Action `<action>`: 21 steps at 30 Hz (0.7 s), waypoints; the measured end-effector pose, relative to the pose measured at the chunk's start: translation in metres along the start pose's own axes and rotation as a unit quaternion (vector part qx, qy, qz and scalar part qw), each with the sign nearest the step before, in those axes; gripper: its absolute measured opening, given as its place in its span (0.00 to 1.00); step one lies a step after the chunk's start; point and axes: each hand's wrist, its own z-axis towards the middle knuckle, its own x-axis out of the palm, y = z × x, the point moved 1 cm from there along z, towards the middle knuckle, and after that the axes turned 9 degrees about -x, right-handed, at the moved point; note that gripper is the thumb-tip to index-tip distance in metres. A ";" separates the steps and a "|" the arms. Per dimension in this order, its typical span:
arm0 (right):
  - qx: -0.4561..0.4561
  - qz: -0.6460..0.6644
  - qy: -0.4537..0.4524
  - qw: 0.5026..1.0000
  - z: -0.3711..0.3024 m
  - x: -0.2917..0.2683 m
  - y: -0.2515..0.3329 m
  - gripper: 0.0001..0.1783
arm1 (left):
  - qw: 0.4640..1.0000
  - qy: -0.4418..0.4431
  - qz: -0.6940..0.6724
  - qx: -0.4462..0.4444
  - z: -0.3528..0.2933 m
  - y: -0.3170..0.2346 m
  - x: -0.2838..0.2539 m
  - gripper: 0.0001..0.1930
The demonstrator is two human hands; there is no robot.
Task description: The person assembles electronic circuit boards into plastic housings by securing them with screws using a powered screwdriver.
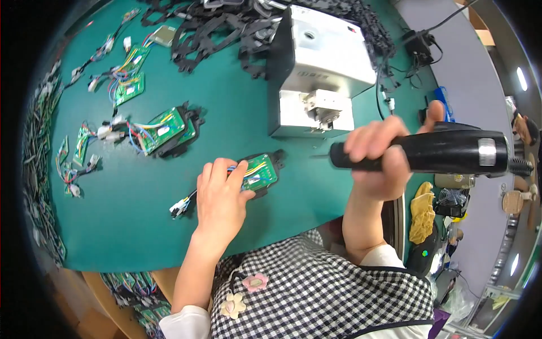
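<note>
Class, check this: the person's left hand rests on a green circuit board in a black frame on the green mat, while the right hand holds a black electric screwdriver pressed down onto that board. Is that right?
Not quite. The head view shows the right hand holding the black electric screwdriver raised clear of the green circuit board in a black frame. The left hand does rest on it, on the green mat.

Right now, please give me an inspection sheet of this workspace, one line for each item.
Surface: green mat covers the table; wooden edge shows at the lower left.
Job's things: green circuit board with coloured wires lies on a black plastic frame; black electric screwdriver is raised to its right.
Clutter: more wired boards at left, heap of black frames at the top, white machine behind.
Grippers: left hand presses on the circuit board; right hand grips the screwdriver.
Cables: black cords beside the white machine.
Surroundings: grey floor at right, small fan, yellow cloth.
</note>
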 end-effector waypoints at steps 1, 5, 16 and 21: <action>-0.039 -0.025 -0.025 0.999 0.012 -0.004 0.003 0.39 | 1.000 -0.004 -0.002 0.008 0.002 -0.001 0.000 0.25; -0.070 -0.162 -0.017 0.984 0.035 -0.005 -0.015 0.39 | 1.000 0.011 0.022 0.019 0.004 -0.002 0.001 0.25; 0.077 -0.042 -0.092 0.992 -0.019 0.014 -0.002 0.46 | 1.000 -0.006 0.001 0.019 0.004 0.003 0.002 0.26; 0.063 -0.023 -0.072 0.995 -0.052 0.029 -0.012 0.47 | 1.000 -0.013 -0.004 0.023 0.004 0.004 0.004 0.25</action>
